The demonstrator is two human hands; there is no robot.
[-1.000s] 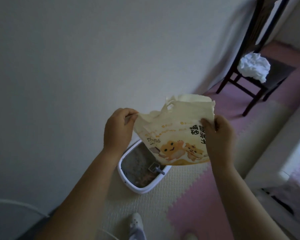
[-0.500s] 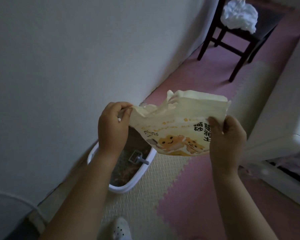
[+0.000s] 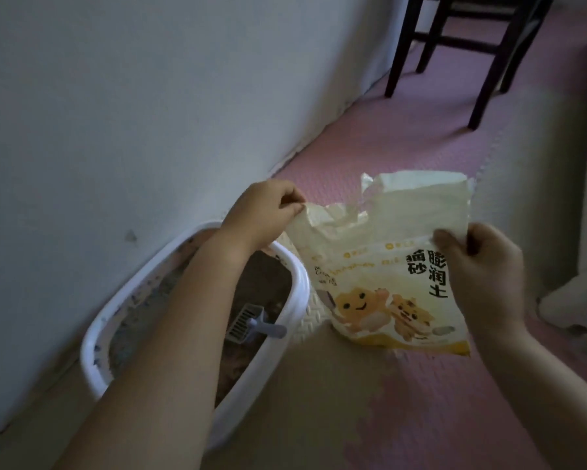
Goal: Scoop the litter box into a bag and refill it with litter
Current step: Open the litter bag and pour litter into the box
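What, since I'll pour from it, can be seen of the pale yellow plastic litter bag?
The pale yellow plastic litter bag is crinkled, printed with black characters and cartoon animals, its top ragged. It hangs upright beside the white plastic litter box; the left hand pinches its top-left corner, the right hand grips its right edge.

The light was dim and even, with a grey-violet cast and no glare. The wall (image 3: 132,113) grew darker toward 1 o'clock. The bag (image 3: 387,266) was the palest thing. Shadows were weak, straight lines bent near the edges, and fine details were soft.
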